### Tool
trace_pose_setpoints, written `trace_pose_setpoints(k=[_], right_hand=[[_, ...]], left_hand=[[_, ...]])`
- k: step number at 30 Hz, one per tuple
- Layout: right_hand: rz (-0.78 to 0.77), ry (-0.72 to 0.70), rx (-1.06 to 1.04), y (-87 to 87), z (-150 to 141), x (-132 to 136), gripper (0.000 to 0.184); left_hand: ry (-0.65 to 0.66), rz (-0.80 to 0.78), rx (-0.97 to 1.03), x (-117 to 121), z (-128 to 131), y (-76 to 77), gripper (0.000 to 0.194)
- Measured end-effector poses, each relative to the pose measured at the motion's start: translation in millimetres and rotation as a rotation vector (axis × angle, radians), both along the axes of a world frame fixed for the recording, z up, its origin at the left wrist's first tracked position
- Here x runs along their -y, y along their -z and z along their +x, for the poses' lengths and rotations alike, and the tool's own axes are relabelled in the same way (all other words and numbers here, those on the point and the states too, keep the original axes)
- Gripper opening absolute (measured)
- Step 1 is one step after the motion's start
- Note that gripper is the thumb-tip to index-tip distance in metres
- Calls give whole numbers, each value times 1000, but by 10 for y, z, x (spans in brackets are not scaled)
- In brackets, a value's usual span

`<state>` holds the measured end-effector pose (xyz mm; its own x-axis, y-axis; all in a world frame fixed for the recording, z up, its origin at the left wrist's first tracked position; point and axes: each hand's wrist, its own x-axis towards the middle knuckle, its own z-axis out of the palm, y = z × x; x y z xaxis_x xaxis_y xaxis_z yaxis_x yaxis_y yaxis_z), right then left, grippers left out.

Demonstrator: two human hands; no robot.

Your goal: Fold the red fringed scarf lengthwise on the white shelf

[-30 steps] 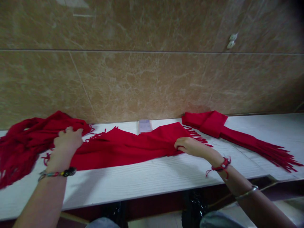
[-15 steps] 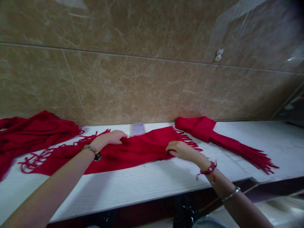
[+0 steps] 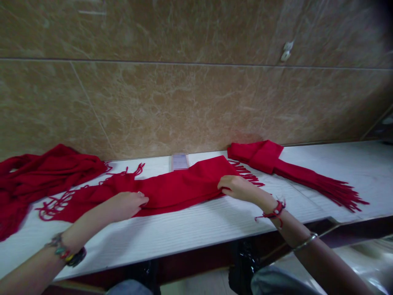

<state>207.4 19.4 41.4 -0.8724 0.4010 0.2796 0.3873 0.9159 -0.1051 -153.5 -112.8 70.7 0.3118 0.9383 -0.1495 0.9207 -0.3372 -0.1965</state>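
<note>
Evidently, both hands grip the near edge of a red scarf

Stretched across the white table (image 3: 190, 235), the middle scarf (image 3: 184, 184) lies between two other red scarves, with fringe at its nine o'clock and three o'clock ends. Taking its centre as the middle of a clock, the left hand (image 3: 127, 205) is at eight o'clock, its fingers curled nearly closed on the near edge; its thumb is hard to make out. The right hand (image 3: 238, 188), at three o'clock, is pinched closed on cloth near the fringed end. The cloth between the hands looks fairly flat, while the part beyond the left hand is looser and wrinkled.

At nine o'clock, a rumpled scarf (image 3: 55, 172) lies in a loose heap, running out of view. At two o'clock, a folded scarf (image 3: 260, 157) rests near the wall (image 3: 172, 110), its narrow tail trailing toward four o'clock and ending in spread fringe. A small pale card-like item (image 3: 179, 162) sits at twelve o'clock, just at the middle scarf's far edge; its print is too blurred to read.

A beaded bracelet (image 3: 66, 252) circles the left wrist; a red bracelet (image 3: 276, 209) and a silver bangle (image 3: 305, 242) are on the right arm. A small white fixture (image 3: 286, 51) is on the wall at one o'clock.
</note>
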Motion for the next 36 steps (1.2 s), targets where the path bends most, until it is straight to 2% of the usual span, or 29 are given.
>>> trace_pose_setpoints(k=[3, 6, 10, 13, 15, 17, 19, 24, 31, 36], right_hand=[[-2, -9, 13, 7, 4, 15, 20], [5, -16, 4, -6, 3, 26, 21], [53, -20, -69, 19, -24, 23, 21], [116, -2, -165, 75, -60, -2, 19], [132, 26, -222, 104, -81, -22, 18], [131, 65, -257, 113, -91, -40, 17], [115, 89, -253, 99, -83, -50, 15], [86, 51, -118, 54, 3, -48, 18], [318, 5, -120, 180, 113, -18, 22], [370, -12, -82, 219, 193, -48, 24]], left_hand=[[-26, -26, -19, 44, 146, 110, 22], [7, 50, 55, -16, 373, 132, 41], [61, 109, 106, -110, 815, 227, 49], [54, 204, 168, -209, 1157, 325, 55], [19, 265, 194, -293, 1339, 362, 52], [-21, 283, 192, -371, 1461, 372, 38], [-40, 278, 179, -426, 1519, 370, 28], [-32, 269, 177, -453, 1494, 386, 27], [53, 309, 148, -462, 1480, 428, 27], [57, 276, 125, -457, 1504, 464, 29]])
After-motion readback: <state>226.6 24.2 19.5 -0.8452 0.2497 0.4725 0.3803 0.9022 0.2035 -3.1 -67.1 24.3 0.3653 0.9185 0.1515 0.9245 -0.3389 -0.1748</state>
